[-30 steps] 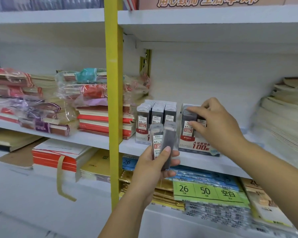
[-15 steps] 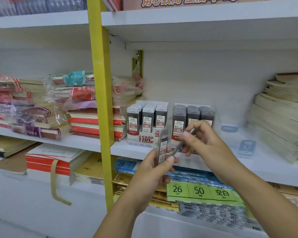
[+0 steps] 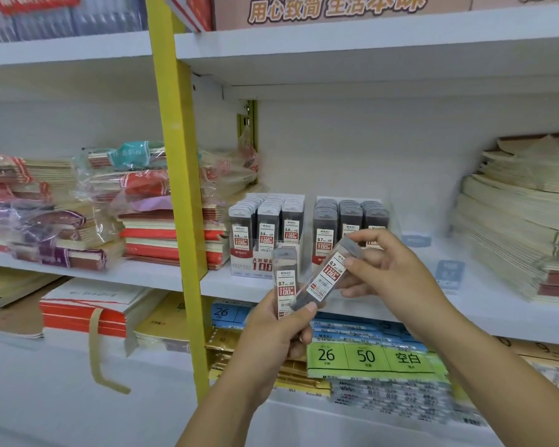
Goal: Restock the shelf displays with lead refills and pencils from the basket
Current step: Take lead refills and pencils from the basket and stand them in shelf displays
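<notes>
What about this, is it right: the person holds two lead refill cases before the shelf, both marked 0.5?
Not quite. The head view shows both marked 0.7: the upright case in the left hand and the tilted case pinched by the right hand. Otherwise yes, two lead refill cases held before the shelf.

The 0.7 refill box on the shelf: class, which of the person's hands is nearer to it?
Right. The right hand is just in front of the refill box; the left hand is lower and further left.

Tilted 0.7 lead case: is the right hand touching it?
Touching. The head view shows the right hand pinching the tilted lead case near its upper end between thumb and fingers; the left hand holds its lower end together with an upright lead case.
</notes>
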A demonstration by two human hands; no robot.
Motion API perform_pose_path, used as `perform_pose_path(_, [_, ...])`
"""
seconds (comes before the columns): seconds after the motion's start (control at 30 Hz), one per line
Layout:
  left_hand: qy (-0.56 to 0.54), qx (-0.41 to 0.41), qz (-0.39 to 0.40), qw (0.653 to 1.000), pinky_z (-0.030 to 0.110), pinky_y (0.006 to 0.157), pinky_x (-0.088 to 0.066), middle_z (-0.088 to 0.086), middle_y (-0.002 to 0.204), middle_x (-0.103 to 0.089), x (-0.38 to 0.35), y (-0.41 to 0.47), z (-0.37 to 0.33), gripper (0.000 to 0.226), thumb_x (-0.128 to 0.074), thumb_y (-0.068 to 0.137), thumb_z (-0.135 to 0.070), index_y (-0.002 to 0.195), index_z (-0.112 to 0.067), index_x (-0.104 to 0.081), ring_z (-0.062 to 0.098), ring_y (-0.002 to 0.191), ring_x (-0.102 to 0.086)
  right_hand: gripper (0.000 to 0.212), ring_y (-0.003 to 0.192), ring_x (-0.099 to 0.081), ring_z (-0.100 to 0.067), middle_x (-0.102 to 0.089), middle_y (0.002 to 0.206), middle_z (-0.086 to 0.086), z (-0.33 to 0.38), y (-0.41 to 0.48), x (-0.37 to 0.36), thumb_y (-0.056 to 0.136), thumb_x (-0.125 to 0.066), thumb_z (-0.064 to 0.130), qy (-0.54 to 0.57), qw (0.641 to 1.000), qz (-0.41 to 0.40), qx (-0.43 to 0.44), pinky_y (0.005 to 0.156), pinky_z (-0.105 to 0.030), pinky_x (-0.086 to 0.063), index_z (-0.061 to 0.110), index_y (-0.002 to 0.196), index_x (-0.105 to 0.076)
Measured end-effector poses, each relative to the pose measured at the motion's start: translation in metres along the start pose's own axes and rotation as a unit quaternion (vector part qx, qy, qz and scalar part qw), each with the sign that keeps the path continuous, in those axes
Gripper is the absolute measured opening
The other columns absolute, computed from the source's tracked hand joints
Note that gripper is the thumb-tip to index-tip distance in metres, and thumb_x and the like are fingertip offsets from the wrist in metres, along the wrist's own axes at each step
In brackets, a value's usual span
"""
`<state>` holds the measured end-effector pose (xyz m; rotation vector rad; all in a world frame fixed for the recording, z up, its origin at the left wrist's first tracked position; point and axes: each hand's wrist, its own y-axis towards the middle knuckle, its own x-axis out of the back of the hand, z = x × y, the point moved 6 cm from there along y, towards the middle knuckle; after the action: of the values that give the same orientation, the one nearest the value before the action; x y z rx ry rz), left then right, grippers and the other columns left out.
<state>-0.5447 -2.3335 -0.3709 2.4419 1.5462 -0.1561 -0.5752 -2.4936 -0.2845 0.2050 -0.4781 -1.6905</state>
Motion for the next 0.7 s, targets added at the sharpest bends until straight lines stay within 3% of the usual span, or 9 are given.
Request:
perform_pose_path(0.13, [-0.013,-0.002,-0.033,0.999,0.021,0.043,-0.039,0.000,0.103,-0.077,0.003,0.002,-0.006,0.019,-0.051,0.104,-0.027,0.122,-0.025,-0.056,0.007,0.055,-0.054,0.033,0.086,-0.071,-0.012,-0.073,0.100,0.006,0.047,-0.001,0.018,0.092,-0.062,0.010,-0.058,0.977,-0.107,0.177,0.066,-0.026,-0.059,0.042,0.101,-0.059])
perform_pose_path(0.23, [-0.015,0.000,-0.060,0.998,0.022,0.044,-0.043,0.000,0.103,-0.076,0.005,0.002,-0.009,0.019,-0.044,0.106,-0.029,0.120,-0.027,-0.057,0.008,0.058,-0.060,0.033,0.091,-0.067,-0.006,-0.067,0.097,0.015,0.081,0.010,0.017,0.094,-0.059,0.014,-0.192,0.936,-0.089,0.280,0.072,-0.021,-0.057,0.044,0.105,-0.052])
perform_pose_path(0.3, [-0.017,-0.008,-0.074,0.997,0.024,0.050,-0.050,0.003,0.104,-0.071,0.008,0.002,-0.010,0.018,-0.048,0.104,-0.029,0.115,-0.029,-0.063,0.010,0.065,-0.066,0.030,0.087,-0.065,-0.004,-0.060,0.093,0.024,0.088,0.020,0.007,0.093,-0.057,0.018,-0.335,0.889,-0.069,0.306,0.073,-0.020,-0.055,0.042,0.110,-0.049])
perform_pose_path(0.33, [-0.027,-0.011,-0.078,0.996,0.024,0.053,-0.053,0.005,0.101,-0.068,0.009,0.003,-0.010,0.018,-0.050,0.104,-0.029,0.112,-0.030,-0.066,0.012,0.069,-0.068,0.028,0.085,-0.064,-0.004,-0.058,0.091,0.026,0.086,0.026,0.003,0.092,-0.057,0.020,-0.385,0.869,-0.057,0.305,0.073,-0.022,-0.055,0.039,0.112,-0.050])
perform_pose_path(0.4, [-0.046,-0.020,-0.080,0.996,0.026,0.057,-0.057,0.006,0.093,-0.064,0.009,0.003,-0.011,0.018,-0.053,0.102,-0.025,0.108,-0.031,-0.069,0.014,0.074,-0.072,0.027,0.082,-0.062,-0.001,-0.058,0.088,0.025,0.080,0.036,-0.001,0.092,-0.057,0.021,-0.417,0.865,-0.032,0.277,0.074,-0.026,-0.054,0.034,0.116,-0.053])
perform_pose_path(0.57, [-0.015,-0.055,-0.087,0.995,0.027,0.062,-0.060,0.004,0.090,-0.072,0.011,0.003,-0.012,0.016,-0.057,0.100,-0.023,0.106,-0.033,-0.068,0.014,0.083,-0.074,0.032,0.074,-0.064,0.003,-0.060,0.094,0.024,0.060,0.055,0.007,0.089,-0.065,0.021,-0.353,0.915,-0.037,0.194,0.065,-0.018,-0.050,0.047,0.105,-0.055])
perform_pose_path(0.7, [0.020,-0.079,-0.086,0.993,0.025,0.060,-0.059,0.003,0.091,-0.075,0.010,0.001,-0.018,0.020,-0.061,0.098,-0.023,0.115,-0.033,-0.060,0.011,0.075,-0.073,0.037,0.082,-0.051,-0.003,-0.044,0.092,0.020,0.035,0.053,-0.004,0.088,-0.067,0.025,-0.425,0.885,-0.031,0.188,0.072,-0.019,-0.044,0.042,0.120,-0.061])
